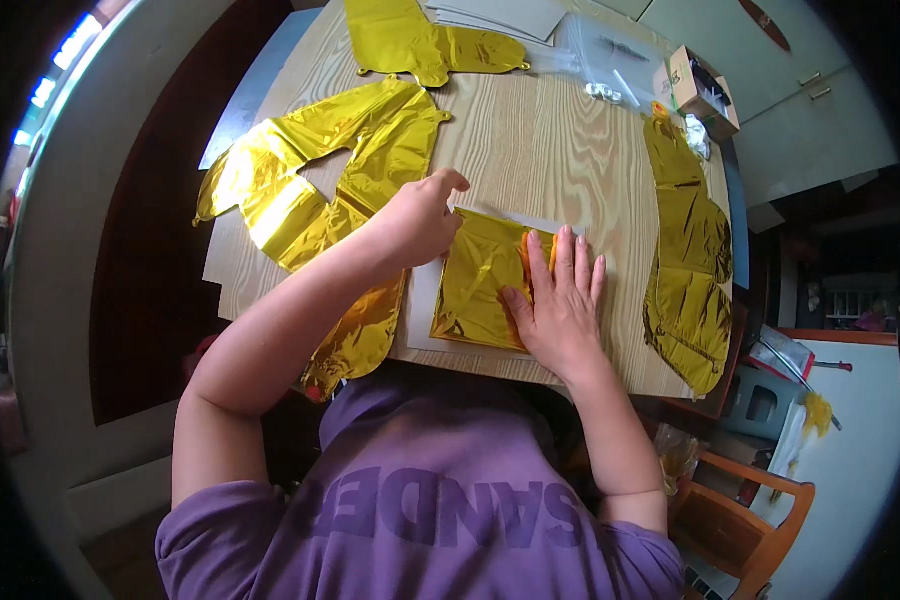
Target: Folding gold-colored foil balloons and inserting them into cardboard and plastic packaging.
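A gold foil balloon folded into a flat rectangle [475,285] lies on a white sheet [422,335] near the table's front edge. My right hand [562,305] rests flat on its right side, fingers stretched forward and slightly apart. At its upper left corner is my left hand [425,220], curled closed with one bent finger sticking out to the right; whatever it may hold is hidden. Left of it, partly under my left forearm, spreads a large unfolded gold foil balloon [375,150] with a gap in its middle.
Another gold foil balloon [400,45] lies at the far edge, beside white sheets [500,18] and a clear plastic bag [610,60]. A long gold foil balloon [685,260] runs along the right edge. A small cardboard box [685,85] stands at the far right corner; a wooden chair [740,520] is at lower right.
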Demonstrator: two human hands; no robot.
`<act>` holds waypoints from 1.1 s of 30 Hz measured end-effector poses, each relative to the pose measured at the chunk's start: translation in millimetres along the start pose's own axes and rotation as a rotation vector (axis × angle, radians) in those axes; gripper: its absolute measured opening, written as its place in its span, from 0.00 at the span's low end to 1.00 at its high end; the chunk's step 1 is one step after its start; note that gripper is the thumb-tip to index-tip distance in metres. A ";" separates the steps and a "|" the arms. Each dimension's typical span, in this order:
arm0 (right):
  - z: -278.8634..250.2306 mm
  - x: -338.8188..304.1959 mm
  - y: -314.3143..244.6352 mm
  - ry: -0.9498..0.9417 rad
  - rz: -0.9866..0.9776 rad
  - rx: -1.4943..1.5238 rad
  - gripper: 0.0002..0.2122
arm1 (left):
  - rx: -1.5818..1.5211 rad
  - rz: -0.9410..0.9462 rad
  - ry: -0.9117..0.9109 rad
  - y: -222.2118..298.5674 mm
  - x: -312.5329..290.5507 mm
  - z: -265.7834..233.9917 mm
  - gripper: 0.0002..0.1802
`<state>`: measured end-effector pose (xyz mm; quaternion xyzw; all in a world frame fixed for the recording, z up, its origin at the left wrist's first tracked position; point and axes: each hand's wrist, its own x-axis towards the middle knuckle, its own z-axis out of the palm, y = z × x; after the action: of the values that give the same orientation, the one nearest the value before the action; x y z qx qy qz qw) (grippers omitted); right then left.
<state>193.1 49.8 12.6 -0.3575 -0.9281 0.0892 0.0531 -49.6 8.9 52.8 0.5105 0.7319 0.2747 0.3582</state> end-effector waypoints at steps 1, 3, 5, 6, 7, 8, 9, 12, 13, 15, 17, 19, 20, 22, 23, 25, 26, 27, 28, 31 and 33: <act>1.0 -0.2 1.1 -0.001 0.001 -0.005 0.35 | -0.009 -0.007 -0.004 5.4 -2.9 -0.7 0.23; 2.8 0.1 2.1 -0.001 -0.006 -0.014 0.36 | -0.026 -0.024 -0.005 16.1 -10.1 -4.9 0.24; 2.5 0.2 1.7 0.001 -0.030 -0.005 0.36 | 0.087 0.043 0.044 -4.6 -8.6 7.3 0.24; 1.7 0.8 1.6 0.005 -0.039 -0.003 0.37 | 0.144 0.081 0.068 -10.7 -7.4 12.0 0.24; 2.2 1.7 1.8 0.018 -0.045 -0.002 0.37 | 0.191 0.135 0.115 -15.3 -7.6 17.2 0.24; 3.6 2.7 2.0 0.031 -0.051 -0.002 0.37 | 0.238 0.189 0.162 -18.9 -9.7 23.0 0.23; 5.3 2.4 2.9 0.040 -0.055 -0.002 0.37 | 0.282 0.242 0.207 -16.8 -12.0 26.7 0.23; 6.3 1.8 3.3 0.044 -0.055 -0.005 0.37 | 0.457 0.124 0.147 -7.7 -18.1 30.0 0.24; 5.7 2.5 3.1 0.039 -0.053 -0.006 0.37 | 0.500 0.090 0.135 -3.4 -21.5 31.7 0.23; 4.6 3.4 2.7 0.028 -0.046 -0.008 0.37 | 0.669 0.101 0.115 12.4 -31.6 32.9 0.23; 7.2 2.8 4.0 0.054 -0.054 -0.009 0.37 | 0.745 0.241 0.226 15.6 -40.4 45.1 0.25; 7.0 2.8 3.5 0.060 -0.055 -0.017 0.36 | 0.713 0.510 0.474 4.6 -47.8 67.5 0.27; 6.1 3.3 2.7 0.052 -0.052 -0.023 0.36 | 0.674 0.490 0.394 3.4 -53.5 74.6 0.35; 6.8 3.4 3.8 0.052 -0.054 -0.025 0.36 | 0.643 0.405 0.374 -7.0 -51.7 83.6 0.40; 8.5 3.3 4.7 0.060 -0.059 -0.022 0.36 | 0.628 0.364 0.364 -12.5 -50.6 86.4 0.42; 10.1 2.0 5.4 0.066 -0.059 -0.016 0.36 | 0.656 0.350 0.311 -20.4 -50.0 84.6 0.49; 9.2 2.7 5.4 0.064 -0.056 -0.015 0.36 | 0.657 0.361 0.309 -21.9 -50.4 84.2 0.49; 8.9 3.2 5.4 0.063 -0.056 -0.014 0.36 | 0.658 0.369 0.308 -23.5 -50.6 84.0 0.50; 9.1 2.8 5.3 0.062 -0.054 -0.014 0.36 | 0.663 0.373 0.309 -24.8 -50.8 84.0 0.50; 9.9 0.8 5.3 0.062 -0.050 -0.011 0.36 | 0.674 0.384 0.314 -26.6 -53.0 84.8 0.52; 10.0 1.3 5.4 0.072 -0.051 -0.003 0.36 | 0.669 0.378 0.306 -26.0 -53.8 84.6 0.52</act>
<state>194.1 53.3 1.8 -0.3366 -0.9346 0.0735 0.0882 16.1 -47.4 -4.1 0.6775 0.7190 0.1553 0.0026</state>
